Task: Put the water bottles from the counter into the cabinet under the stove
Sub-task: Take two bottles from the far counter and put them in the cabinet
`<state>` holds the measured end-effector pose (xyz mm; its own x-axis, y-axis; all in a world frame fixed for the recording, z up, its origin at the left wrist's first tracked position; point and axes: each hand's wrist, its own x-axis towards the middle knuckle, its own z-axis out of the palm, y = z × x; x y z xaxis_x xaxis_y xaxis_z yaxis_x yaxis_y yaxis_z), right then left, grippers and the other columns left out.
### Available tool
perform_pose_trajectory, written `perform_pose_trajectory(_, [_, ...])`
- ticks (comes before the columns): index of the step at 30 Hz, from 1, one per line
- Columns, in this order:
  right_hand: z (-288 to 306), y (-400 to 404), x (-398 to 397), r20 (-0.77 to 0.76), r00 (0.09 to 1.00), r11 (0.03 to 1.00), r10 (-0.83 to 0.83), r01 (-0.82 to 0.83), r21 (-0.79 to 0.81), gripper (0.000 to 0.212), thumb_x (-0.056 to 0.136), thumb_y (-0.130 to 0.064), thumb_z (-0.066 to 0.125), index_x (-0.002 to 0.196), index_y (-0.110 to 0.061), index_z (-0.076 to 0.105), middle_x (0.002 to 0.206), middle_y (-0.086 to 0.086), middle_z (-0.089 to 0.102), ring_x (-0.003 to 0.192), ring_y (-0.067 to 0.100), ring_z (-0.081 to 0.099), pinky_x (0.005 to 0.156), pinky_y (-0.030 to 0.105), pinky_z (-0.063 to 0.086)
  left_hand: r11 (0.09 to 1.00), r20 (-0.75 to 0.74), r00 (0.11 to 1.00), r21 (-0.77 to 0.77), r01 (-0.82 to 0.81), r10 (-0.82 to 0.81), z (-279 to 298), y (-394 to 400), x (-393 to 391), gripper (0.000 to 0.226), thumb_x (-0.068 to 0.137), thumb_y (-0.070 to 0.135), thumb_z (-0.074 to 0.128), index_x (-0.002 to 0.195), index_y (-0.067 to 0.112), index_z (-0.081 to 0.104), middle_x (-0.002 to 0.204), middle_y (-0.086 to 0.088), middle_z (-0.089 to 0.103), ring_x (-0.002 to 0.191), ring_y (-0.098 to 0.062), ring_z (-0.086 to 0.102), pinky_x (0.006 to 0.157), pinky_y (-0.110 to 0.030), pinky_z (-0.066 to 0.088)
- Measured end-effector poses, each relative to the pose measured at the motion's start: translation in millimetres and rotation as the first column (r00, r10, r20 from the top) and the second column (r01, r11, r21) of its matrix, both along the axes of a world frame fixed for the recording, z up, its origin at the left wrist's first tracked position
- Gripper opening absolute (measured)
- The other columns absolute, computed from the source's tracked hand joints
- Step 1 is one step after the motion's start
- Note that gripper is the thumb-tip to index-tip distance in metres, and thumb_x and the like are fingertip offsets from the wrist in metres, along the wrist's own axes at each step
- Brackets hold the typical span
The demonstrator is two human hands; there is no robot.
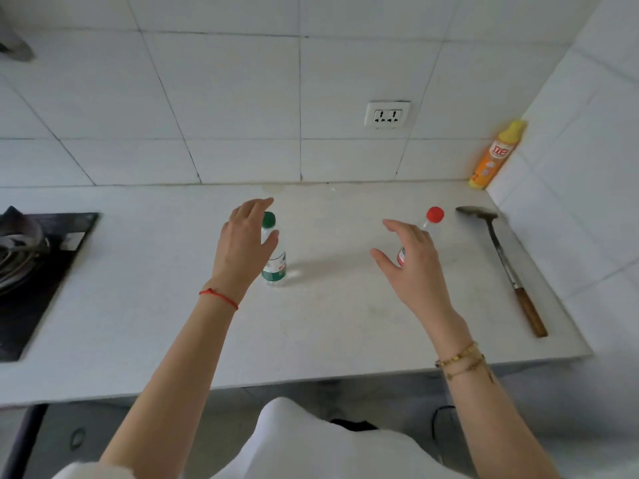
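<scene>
Two clear water bottles stand upright on the white counter [328, 305]. The green-capped bottle [276, 264] with a green label is left of centre; my left hand [242, 243] hovers over its left side with fingers spread, not closed round it. The red-capped bottle [432, 219] with a red label stands to the right; my right hand [411, 261] is in front of it, fingers spread and relaxed, hiding most of its body. I cannot tell whether either hand touches its bottle.
A black gas stove [38, 271] sits at the counter's left end. A metal spatula with a wooden handle [505, 267] lies at the right. An orange and yellow bottle [494, 157] stands in the back right corner. A wall socket [387, 115] is on the tiles.
</scene>
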<state>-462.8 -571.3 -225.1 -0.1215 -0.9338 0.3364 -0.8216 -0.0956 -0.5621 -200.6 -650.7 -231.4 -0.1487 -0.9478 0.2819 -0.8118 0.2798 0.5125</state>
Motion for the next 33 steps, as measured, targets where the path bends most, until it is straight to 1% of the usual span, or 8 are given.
perform_pose_trajectory(4, [-1,-34,-6,-0.009,1.0,1.0,0.028,-0.028,0.007,0.047,0.087,-0.024,0.069,0.13,-0.013,0.053,0.125,0.002,0.059,0.117,0.022,0.05,0.097,0.023,0.035,0.992,0.085,0.996,0.125,-0.031,0.02,-10,-34,-8,0.052,0.089,0.016,0.062,0.139,0.013,0.047,0.139,-0.008,0.051,0.126,-0.032,0.046,0.1,-0.043,0.044])
perform_pose_trajectory(9, [-3,-57,2,0.021,0.999,0.999,0.028,-0.029,0.029,0.048,0.088,-0.026,0.067,0.132,-0.013,0.051,0.127,0.001,0.058,0.119,0.02,0.047,0.101,0.031,0.041,0.97,0.125,0.992,0.242,-0.018,-0.012,-16,-57,-4,0.042,0.087,0.006,0.06,0.128,0.013,0.058,0.121,-0.01,0.062,0.113,-0.03,0.054,0.086,-0.036,0.046])
perform_pose_trajectory(13, [-9,-62,8,0.035,0.999,0.999,0.002,-0.003,0.032,0.048,0.089,-0.026,0.067,0.132,-0.013,0.051,0.127,0.001,0.058,0.12,0.021,0.048,0.101,0.033,0.043,0.969,0.093,0.994,0.245,0.036,-0.06,-19,-65,1,0.031,0.083,0.003,0.064,0.113,0.01,0.063,0.105,-0.011,0.064,0.097,-0.03,0.058,0.078,-0.032,0.046])
perform_pose_trajectory(17, [-16,-60,10,0.041,0.998,0.998,-0.04,0.038,0.046,0.048,0.089,-0.027,0.065,0.133,-0.013,0.05,0.129,0.001,0.057,0.122,0.02,0.047,0.101,0.03,0.041,0.962,0.041,0.994,0.258,0.086,-0.1,-19,-67,0,0.027,0.08,0.002,0.067,0.105,0.011,0.065,0.099,-0.009,0.062,0.089,-0.025,0.055,0.073,-0.028,0.04])
perform_pose_trajectory(21, [-22,-54,1,0.039,0.993,0.993,-0.112,0.111,0.037,0.047,0.089,-0.029,0.066,0.132,-0.015,0.051,0.128,0.001,0.057,0.116,0.02,0.049,0.096,0.029,0.042,0.965,0.012,0.985,0.203,0.168,-0.174,-14,-59,-13,0.027,0.078,0.002,0.068,0.103,0.012,0.065,0.096,-0.005,0.061,0.088,-0.019,0.048,0.073,-0.026,0.038])
perform_pose_trajectory(24, [-21,-52,-12,0.028,0.984,0.984,-0.178,0.178,-0.003,0.046,0.088,-0.026,0.067,0.129,-0.012,0.053,0.126,0.005,0.058,0.117,0.023,0.047,0.095,0.024,0.036,0.964,-0.03,0.975,0.144,0.222,-0.22,-1,-59,-24,0.028,0.076,0.003,0.069,0.101,0.014,0.064,0.094,-0.002,0.059,0.086,-0.02,0.051,0.074,-0.029,0.043])
perform_pose_trajectory(29, [-22,-58,-47,-0.01,0.96,0.96,-0.279,0.278,-0.044,0.045,0.086,-0.023,0.069,0.127,-0.011,0.054,0.118,0.01,0.058,0.113,0.028,0.046,0.096,0.034,0.041,0.957,-0.107,0.958,0.086,0.276,-0.267,13,-54,-52,0.028,0.073,0.003,0.068,0.098,0.015,0.065,0.091,0.001,0.061,0.08,-0.019,0.053,0.071,-0.026,0.043])
perform_pose_trajectory(33, [-28,-68,-83,-0.032,0.943,0.944,-0.331,0.33,-0.016,0.045,0.086,-0.022,0.068,0.127,-0.011,0.054,0.121,0.009,0.058,0.113,0.029,0.046,0.096,0.035,0.04,0.951,-0.111,0.953,0.095,0.294,-0.283,15,-50,-83,0.028,0.073,0.003,0.068,0.097,0.016,0.066,0.091,0.001,0.062,0.08,-0.018,0.053,0.07,-0.025,0.043])
